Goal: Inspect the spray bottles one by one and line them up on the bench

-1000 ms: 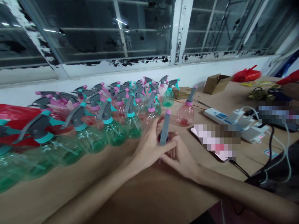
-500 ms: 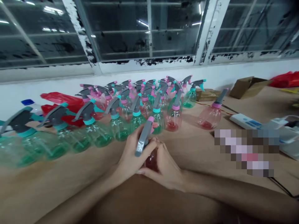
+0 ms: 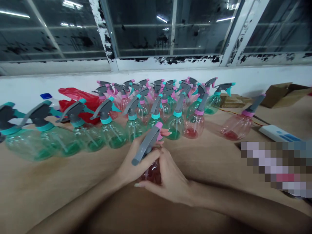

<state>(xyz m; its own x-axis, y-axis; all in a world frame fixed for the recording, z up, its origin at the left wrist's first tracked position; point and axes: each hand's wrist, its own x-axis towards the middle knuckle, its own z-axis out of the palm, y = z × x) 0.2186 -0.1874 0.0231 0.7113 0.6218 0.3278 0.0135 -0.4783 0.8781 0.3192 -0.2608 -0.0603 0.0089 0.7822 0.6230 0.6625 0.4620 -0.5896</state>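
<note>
Pink see-through plastic spray bottle, tilted, down by the brown tabletop. My left hand wraps its neck under the grey trigger and my right hand cups its belly, steadying it, I reckon. Rows of green and pink spray bottles stand upright just beyond.

Both forearms converge from below. Left grip curls closed, one finger stretched forward; right grip cups closed just beside it, the two touching.
</note>
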